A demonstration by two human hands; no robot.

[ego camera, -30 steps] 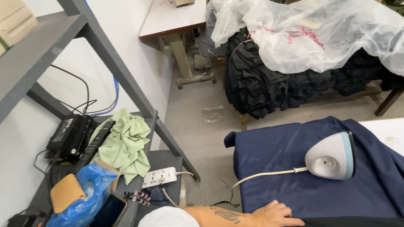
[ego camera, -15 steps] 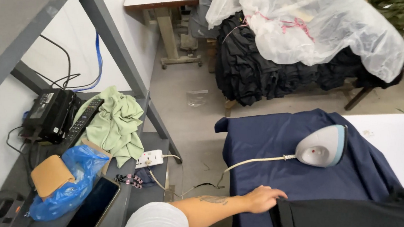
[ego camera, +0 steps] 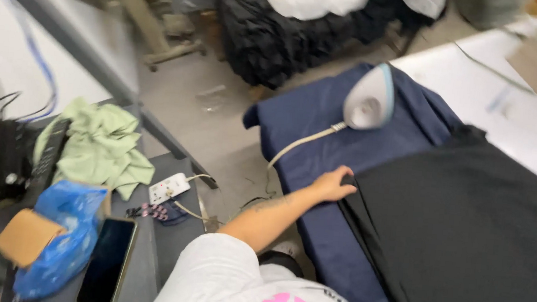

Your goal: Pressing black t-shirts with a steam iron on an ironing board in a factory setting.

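At the near edge of the ironing board, the left hand [ego camera: 333, 184] grips the corner of a black fabric [ego camera: 468, 240], fingers curled over its edge. The fabric lies spread across the navy-covered board [ego camera: 313, 119]. Beyond the hand an iron [ego camera: 370, 101] stands on the cover, its cord [ego camera: 298, 144] trailing off the edge. The right hand is out of sight.

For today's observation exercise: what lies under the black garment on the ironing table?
Under the black garment lies the navy padded ironing table cover, showing along its left and far edges. The left hand grips the garment's corner. How far the cover runs beneath is hidden.
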